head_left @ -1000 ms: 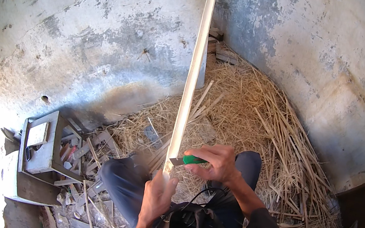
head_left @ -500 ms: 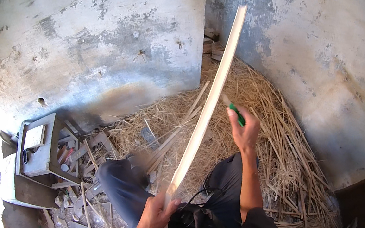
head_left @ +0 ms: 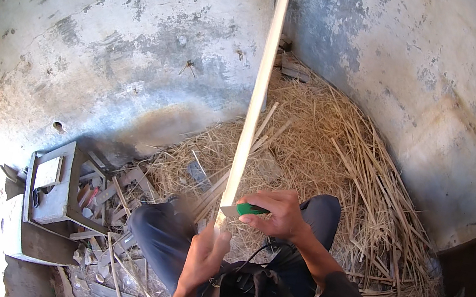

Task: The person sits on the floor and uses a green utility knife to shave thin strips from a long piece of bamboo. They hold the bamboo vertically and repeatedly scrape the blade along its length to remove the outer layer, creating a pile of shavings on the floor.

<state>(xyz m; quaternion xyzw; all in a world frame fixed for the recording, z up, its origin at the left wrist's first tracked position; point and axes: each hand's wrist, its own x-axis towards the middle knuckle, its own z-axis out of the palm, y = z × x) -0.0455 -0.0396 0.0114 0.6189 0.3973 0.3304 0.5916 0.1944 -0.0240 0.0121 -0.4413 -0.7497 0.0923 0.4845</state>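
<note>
A long, pale wooden strip (head_left: 253,106) rises from my lap toward the wall corner, its lower end in my left hand (head_left: 204,258), which is closed round it. My right hand (head_left: 278,214) grips the green handle of a knife (head_left: 249,210). Its short flat blade lies against the strip just above my left hand, across the strip's width. Part of the handle is hidden by my right fingers.
Straw and thin sticks (head_left: 365,184) cover the floor ahead and to the right. An upturned wooden stool (head_left: 59,206) stands at the left among scraps. Worn, peeling walls (head_left: 143,36) meet in a corner ahead. My bent knees (head_left: 157,229) flank the strip.
My right hand has come down and left, bringing the knife from beside the strip onto its lower part. The strip's far end has swung left and stands straighter.
</note>
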